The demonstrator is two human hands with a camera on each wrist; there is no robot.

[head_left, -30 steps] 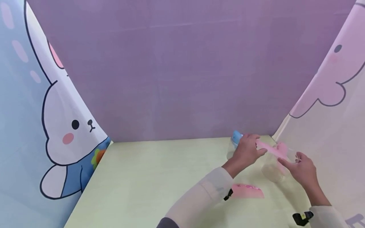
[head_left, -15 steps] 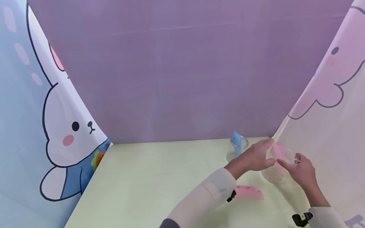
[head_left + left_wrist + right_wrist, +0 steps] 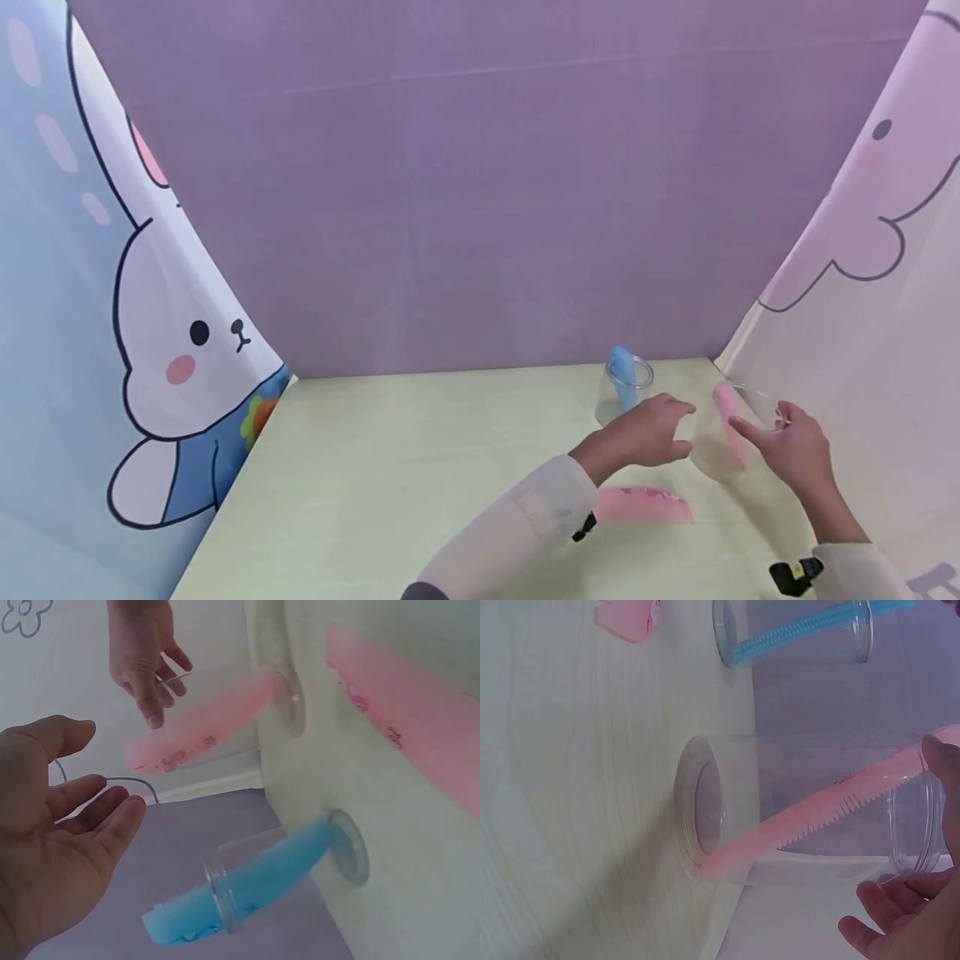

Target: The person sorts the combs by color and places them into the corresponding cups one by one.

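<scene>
My right hand grips the rim of a clear plastic jar, thumb on one side and fingers on the other. A pink comb leans inside it, its end near the rim and my right thumb. To the left, my left hand hovers with relaxed fingers, holding nothing, between this jar and a second clear jar. A blue comb leans in that second jar and sticks out over its rim. Another pink comb lies on the table below my left hand, partly behind the sleeve.
The pale green table stretches to the left. A purple backdrop rises behind it. Printed cloth panels stand at both sides, a rabbit panel on the left and a pale panel close beside the right hand.
My left hand, which held a pink comb, has brought it into the right-hand jar, let it go and drawn back left. The right hand keeps its grip on the rim.
</scene>
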